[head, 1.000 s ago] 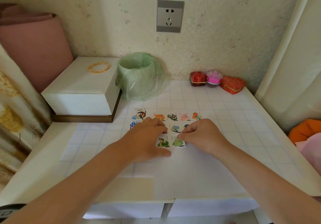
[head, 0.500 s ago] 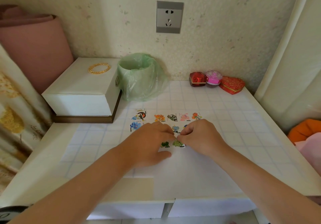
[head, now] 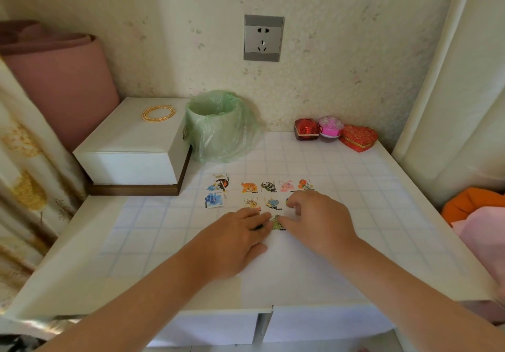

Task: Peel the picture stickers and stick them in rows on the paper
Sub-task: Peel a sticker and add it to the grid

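Green sticker [head: 276, 224] lies between both hands, extending the row: left hand [head: 235, 242] presses flat, likely steadying the paper [head: 287, 269]; right hand [head: 319, 226] curls beside it, grip unclear.

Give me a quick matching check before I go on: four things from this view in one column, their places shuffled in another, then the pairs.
1 gold bangle
2 heart-shaped red box
3 green sticker
4 blue sticker

A between left hand and right hand
B on the white box
C by the back wall, right side
D left of the stuck rows, untouched

Pairs: 1-B, 2-C, 3-A, 4-D.
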Tool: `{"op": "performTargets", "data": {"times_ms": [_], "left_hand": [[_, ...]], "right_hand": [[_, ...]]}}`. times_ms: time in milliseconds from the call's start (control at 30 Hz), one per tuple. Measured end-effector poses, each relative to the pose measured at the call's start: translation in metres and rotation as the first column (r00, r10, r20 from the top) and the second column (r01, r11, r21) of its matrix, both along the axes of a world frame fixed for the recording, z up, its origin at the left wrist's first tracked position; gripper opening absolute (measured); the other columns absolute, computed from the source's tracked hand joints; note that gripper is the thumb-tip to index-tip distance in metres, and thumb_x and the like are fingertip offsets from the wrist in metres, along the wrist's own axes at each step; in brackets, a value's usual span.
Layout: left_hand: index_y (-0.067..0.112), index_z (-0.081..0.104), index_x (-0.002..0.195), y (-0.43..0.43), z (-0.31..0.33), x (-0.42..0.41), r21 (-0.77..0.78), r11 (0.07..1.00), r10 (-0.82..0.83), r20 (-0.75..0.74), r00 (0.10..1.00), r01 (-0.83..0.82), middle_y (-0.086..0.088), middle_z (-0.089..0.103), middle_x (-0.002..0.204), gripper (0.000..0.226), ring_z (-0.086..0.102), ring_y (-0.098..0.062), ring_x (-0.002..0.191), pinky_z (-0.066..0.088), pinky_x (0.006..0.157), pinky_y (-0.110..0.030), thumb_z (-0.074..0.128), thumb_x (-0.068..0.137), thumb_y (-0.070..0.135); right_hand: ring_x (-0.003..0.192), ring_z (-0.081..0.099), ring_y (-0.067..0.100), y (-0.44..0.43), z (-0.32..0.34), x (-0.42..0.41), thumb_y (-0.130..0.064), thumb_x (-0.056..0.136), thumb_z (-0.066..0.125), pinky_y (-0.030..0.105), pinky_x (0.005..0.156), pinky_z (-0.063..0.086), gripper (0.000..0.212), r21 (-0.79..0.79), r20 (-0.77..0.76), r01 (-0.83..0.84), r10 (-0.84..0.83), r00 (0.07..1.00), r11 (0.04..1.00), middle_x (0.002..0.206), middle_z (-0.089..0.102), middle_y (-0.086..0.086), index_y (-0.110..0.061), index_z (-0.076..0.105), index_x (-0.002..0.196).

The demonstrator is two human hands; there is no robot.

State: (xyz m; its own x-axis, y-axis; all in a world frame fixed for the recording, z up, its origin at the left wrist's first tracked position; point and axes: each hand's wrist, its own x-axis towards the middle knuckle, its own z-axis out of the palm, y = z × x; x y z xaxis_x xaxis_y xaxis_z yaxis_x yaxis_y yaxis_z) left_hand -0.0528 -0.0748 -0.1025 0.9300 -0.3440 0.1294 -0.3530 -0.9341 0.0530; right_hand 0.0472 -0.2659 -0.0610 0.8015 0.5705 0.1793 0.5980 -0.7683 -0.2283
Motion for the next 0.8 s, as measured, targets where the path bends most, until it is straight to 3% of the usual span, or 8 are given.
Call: {"op": "performTargets", "data": {"times_ms": [167, 267, 433, 533, 800], "left_hand": [[0.02, 0.059, 0.135, -0.004, -0.002, -0.011, 0.021, 0.998, 0.055, 0.104, 0.993, -0.057, 0.001, 0.059, 0.139, 0.062, 0.058, -0.021, 0.125, 0.055, 0.092, -0.034, 0.01, 0.105, 0.045], [0.025, 0.06, 0.134, -0.007, -0.001, -0.014, 0.057, 0.996, 0.065, 0.148, 0.987, -0.074, 0.005, 0.06, 0.137, 0.066, 0.06, -0.017, 0.123, 0.053, 0.089, -0.027, 0.004, 0.105, 0.043], [0.026, 0.062, 0.132, -0.008, 0.001, -0.014, 0.087, 0.993, 0.065, 0.188, 0.98, -0.082, 0.005, 0.062, 0.134, 0.051, 0.063, -0.017, 0.119, 0.055, 0.085, -0.028, 0.028, 0.099, 0.044], [0.023, 0.064, 0.13, -0.01, 0.004, -0.013, 0.086, 0.993, 0.063, 0.187, 0.98, -0.081, 0.001, 0.064, 0.131, 0.05, 0.064, -0.02, 0.116, 0.058, 0.081, -0.032, 0.033, 0.096, 0.041], [0.018, 0.058, 0.129, -0.019, 0.009, -0.014, 0.087, 0.99, 0.097, 0.169, 0.981, -0.113, -0.001, 0.059, 0.133, 0.044, 0.057, -0.022, 0.118, 0.052, 0.082, -0.036, 0.038, 0.095, 0.039]], "right_hand": [[0.086, 0.064, 0.016, -0.011, -0.019, -0.004, -0.024, 0.085, 0.07, 0.03, 0.054, 0.05, 0.014, -0.024, 0.227, -0.308, 0.305, 0.925, 0.951, 0.103, 0.065, -0.013, -0.028, 0.075, 0.098], [0.087, 0.061, 0.014, -0.016, -0.027, -0.005, -0.022, 0.085, 0.069, 0.031, 0.055, 0.052, 0.016, -0.057, 0.299, -0.375, 0.374, 0.878, 0.925, 0.103, 0.068, -0.014, -0.027, 0.075, 0.099], [0.087, 0.058, 0.015, -0.021, -0.029, -0.005, -0.027, 0.091, 0.05, 0.03, 0.062, 0.052, 0.028, -0.044, 0.307, -0.38, 0.374, 0.875, 0.924, 0.11, 0.07, -0.014, -0.026, 0.073, 0.105], [0.089, 0.059, 0.015, -0.023, -0.029, -0.004, -0.023, 0.088, 0.062, 0.03, 0.066, 0.052, 0.023, -0.024, 0.283, -0.381, 0.372, 0.884, 0.924, 0.112, 0.07, -0.012, -0.025, 0.073, 0.108], [0.093, 0.059, 0.021, -0.027, -0.03, -0.007, -0.018, 0.088, 0.055, 0.036, 0.073, 0.054, 0.034, -0.064, 0.31, -0.43, 0.428, 0.849, 0.9, 0.116, 0.068, -0.007, -0.025, 0.07, 0.118]]}}
